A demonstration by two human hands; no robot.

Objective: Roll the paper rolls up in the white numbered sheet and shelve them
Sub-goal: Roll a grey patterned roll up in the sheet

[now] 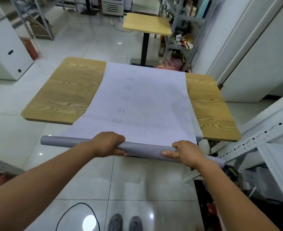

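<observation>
Now both hands curl around the long grey paper roll just off the wooden tabletop's near edge, left hand mid-roll, right hand near its right end. The white numbered sheet stretches away across the tabletop. Uneven pull from either hand could skew the winding or crease the sheet.

Both bare forearms reach forward from the near edge, angling inward toward the middle. The left hand lies knuckles up, fingers curled over the far side of the grey paper roll, thumb on its near side. The right hand grips the same roll further right and slightly nearer, its thumb pointing left along the roll. The hands are apart.
</observation>
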